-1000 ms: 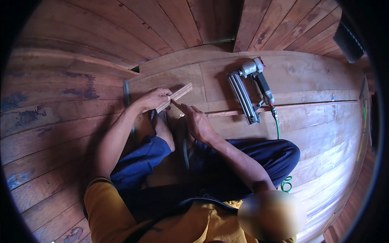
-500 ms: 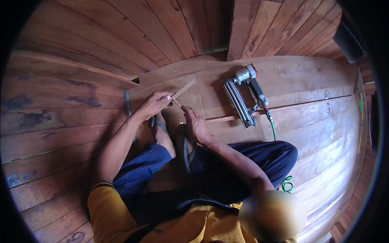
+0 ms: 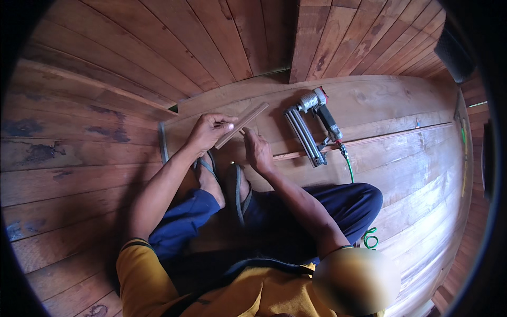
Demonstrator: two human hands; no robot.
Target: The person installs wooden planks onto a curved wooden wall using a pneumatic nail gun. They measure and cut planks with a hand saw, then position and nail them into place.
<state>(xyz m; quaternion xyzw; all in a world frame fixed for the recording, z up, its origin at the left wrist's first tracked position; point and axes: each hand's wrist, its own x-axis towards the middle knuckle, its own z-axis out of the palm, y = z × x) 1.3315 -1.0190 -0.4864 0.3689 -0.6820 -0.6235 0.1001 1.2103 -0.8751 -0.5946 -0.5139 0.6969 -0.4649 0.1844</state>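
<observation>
My left hand [image 3: 207, 133] is closed on a short flat wooden strip [image 3: 253, 116], pinching it between thumb and fingers. The strip slants up to the right, above my feet. Just right of it, my right hand [image 3: 259, 153] has its fingers closed round a thin pencil-like stick [image 3: 242, 131], whose light tip meets the strip's lower edge. Most of that stick is hidden by the fingers. Beyond my right hand, a nail gun [image 3: 305, 136] lies on the wooden sheet, with a green air hose [image 3: 350, 171] joined to its handle.
A long thin wooden strip [image 3: 391, 136] runs across the large wooden sheet [image 3: 359, 103], passing by the nail gun. Green hose coils [image 3: 371, 242] lie beside my right knee. Brown planks [image 3: 79, 185] cover the left side, and more boards [image 3: 364, 42] rise at the far side.
The short strip has turned in my left hand so its broad face shows, and it sits slightly farther right. My right hand has shifted slightly up and right with the thin stick.
</observation>
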